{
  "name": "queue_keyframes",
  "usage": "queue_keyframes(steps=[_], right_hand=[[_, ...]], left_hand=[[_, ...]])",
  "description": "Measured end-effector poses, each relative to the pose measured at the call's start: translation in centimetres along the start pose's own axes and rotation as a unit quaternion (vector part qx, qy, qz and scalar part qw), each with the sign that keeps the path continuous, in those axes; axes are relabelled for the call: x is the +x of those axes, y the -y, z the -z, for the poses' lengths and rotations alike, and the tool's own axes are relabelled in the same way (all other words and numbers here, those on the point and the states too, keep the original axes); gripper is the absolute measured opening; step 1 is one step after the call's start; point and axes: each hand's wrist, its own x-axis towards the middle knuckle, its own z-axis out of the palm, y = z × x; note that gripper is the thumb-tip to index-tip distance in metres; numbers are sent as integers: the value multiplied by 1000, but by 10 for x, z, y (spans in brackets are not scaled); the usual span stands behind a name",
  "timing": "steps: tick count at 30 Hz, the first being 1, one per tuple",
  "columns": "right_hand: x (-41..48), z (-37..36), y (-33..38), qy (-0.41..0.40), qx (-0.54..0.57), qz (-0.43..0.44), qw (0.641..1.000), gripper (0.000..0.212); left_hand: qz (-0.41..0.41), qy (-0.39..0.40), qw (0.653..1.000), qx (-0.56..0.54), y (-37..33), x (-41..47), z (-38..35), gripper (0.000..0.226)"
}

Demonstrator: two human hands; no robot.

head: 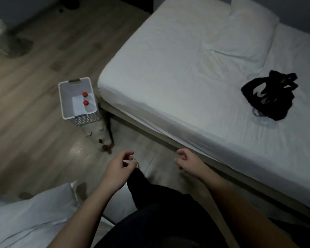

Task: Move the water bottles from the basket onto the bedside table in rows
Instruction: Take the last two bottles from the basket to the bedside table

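Observation:
A tall white perforated basket (66, 101) stands on the wood floor at the left corner of the bed. Inside it two clear water bottles show their red caps, one (85, 94) behind the other (86, 102). My left hand (120, 167) and my right hand (186, 161) hang low in the middle of the view, well short of the basket, both empty with fingers loosely curled and apart. The bedside table is not in view.
A bed (195, 68) with a white sheet and a pillow (249, 27) fills the right side; black straps (270, 95) lie on it. White bedding (25, 217) sits at the lower left. A small patterned object (100, 135) lies on the floor behind the basket.

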Motion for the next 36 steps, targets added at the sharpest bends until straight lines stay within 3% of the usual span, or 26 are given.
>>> queue_keyframes(steps=[7,12,19,24,28,32,36], right_hand=[[122,-22,134,54,-44,20,997,48],[177,-55,239,62,-94,92,989,46],[218,-103,314,97,-143,95,980,49],[250,-148,354,112,-141,31,983,52],[276,-191,394,60,-71,-36,995,46],[317,-245,418,44,8,-116,992,36],[375,-293,426,32,65,-148,986,32]], left_hand=[[43,-25,998,32,6,85,99,26],[83,-73,994,13,4,138,172,24],[101,-85,991,16,25,216,241,23],[86,2,991,105,42,295,309,11],[62,104,968,220,47,379,374,32],[33,138,944,297,58,475,424,35],[7,177,923,343,75,554,425,37]])
